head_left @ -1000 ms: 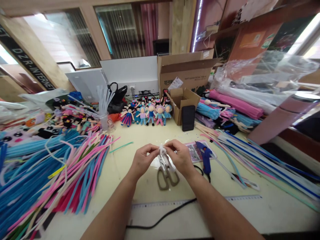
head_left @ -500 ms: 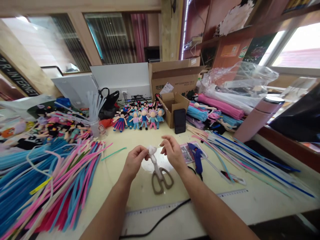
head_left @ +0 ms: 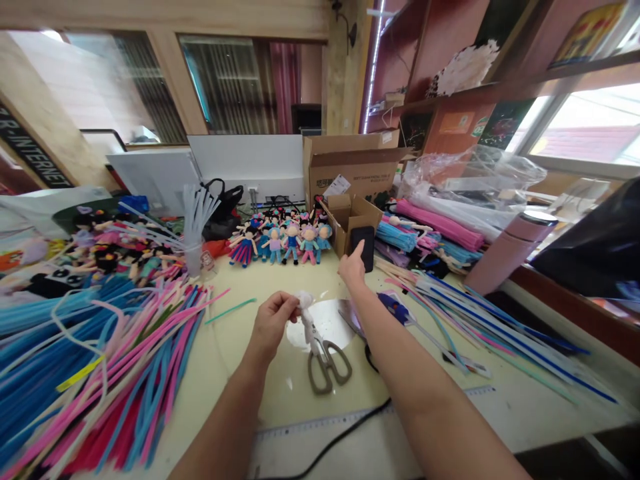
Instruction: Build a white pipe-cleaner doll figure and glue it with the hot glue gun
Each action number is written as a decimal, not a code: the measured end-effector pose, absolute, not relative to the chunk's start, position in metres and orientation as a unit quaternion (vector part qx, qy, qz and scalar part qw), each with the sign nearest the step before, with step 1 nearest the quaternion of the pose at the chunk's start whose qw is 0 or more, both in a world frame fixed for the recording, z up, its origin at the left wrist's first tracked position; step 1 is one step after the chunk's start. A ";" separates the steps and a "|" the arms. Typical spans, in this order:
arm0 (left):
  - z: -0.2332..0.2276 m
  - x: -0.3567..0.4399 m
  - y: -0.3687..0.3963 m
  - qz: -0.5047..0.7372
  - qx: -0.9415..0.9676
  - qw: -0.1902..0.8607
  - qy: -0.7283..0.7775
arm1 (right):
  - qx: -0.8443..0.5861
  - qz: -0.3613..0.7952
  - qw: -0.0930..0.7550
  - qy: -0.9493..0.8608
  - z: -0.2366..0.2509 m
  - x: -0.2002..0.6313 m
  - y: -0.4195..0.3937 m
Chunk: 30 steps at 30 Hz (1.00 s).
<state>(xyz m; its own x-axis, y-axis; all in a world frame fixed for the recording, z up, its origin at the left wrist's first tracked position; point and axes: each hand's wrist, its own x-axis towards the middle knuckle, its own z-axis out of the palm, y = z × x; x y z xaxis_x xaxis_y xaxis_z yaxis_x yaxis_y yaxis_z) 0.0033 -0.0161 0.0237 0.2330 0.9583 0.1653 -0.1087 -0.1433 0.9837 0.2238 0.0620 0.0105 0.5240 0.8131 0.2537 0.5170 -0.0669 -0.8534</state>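
My left hand [head_left: 273, 321] pinches a small white fluffy piece [head_left: 303, 301] above the table, just over a pair of scissors [head_left: 323, 357] that lies flat. My right hand [head_left: 353, 267] is stretched forward with a finger pointing at a black phone [head_left: 364, 247], which leans against a small open cardboard box [head_left: 353, 217]. I cannot tell whether the fingertip touches the phone. A row of small pipe-cleaner dolls [head_left: 283, 241] stands left of the box.
A big heap of blue, pink and white pipe cleaners [head_left: 100, 360] covers the left of the table. More long stems [head_left: 480, 307] and a blue glue gun [head_left: 397, 308] lie right. A pink flask [head_left: 510, 252], a large carton [head_left: 353, 167], a ruler [head_left: 320, 427] and a black cable [head_left: 345, 437] are nearby.
My right hand has let go of the white piece and reached forward to the phone. My left hand still holds the piece. The view has shifted slightly.
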 end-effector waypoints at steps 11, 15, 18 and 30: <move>0.027 0.002 -0.016 0.492 0.567 0.553 0.362 | -0.681 0.180 0.557 -0.440 0.021 0.197 0.044; 0.026 0.002 -0.016 0.492 0.570 0.551 0.359 | -0.567 0.293 0.579 -0.507 0.021 0.171 0.001; 0.025 0.002 -0.016 0.491 0.572 0.556 0.350 | -0.499 0.350 0.577 -0.544 0.022 0.166 -0.029; 0.029 0.006 -0.025 0.431 0.618 0.559 0.345 | -0.467 0.256 0.567 -0.629 0.018 0.169 -0.068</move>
